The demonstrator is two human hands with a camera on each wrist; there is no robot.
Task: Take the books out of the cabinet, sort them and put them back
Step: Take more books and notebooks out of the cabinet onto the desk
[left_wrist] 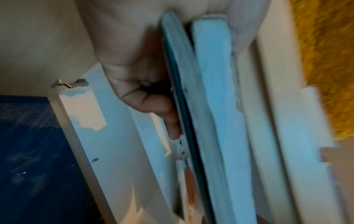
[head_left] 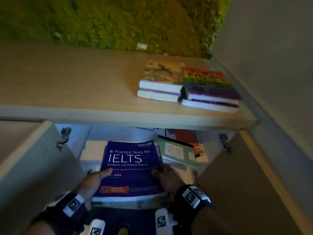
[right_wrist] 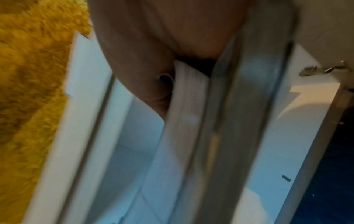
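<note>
A dark blue IELTS practice-test book (head_left: 130, 165) tops a small stack in front of the open cabinet (head_left: 74, 141). My left hand (head_left: 94, 179) grips the stack's left edge, thumb on the cover. My right hand (head_left: 166, 176) grips its right edge the same way. The left wrist view shows my left hand (left_wrist: 145, 97) holding the stack's page edges (left_wrist: 212, 94). The right wrist view shows my right hand (right_wrist: 145, 72) on the pale page edges (right_wrist: 184, 115). A green book (head_left: 177, 152) and a red one (head_left: 188, 138) lie inside the cabinet at right.
Two low stacks of books (head_left: 160, 85) (head_left: 210, 89) lie on the cabinet's wooden top (head_left: 67, 85) near a grey wall (head_left: 271, 65). Both cabinet doors stand open, left (head_left: 22, 150) and right (head_left: 264, 175). A mossy green panel (head_left: 118, 22) rises behind. The floor (left_wrist: 28, 151) is dark blue.
</note>
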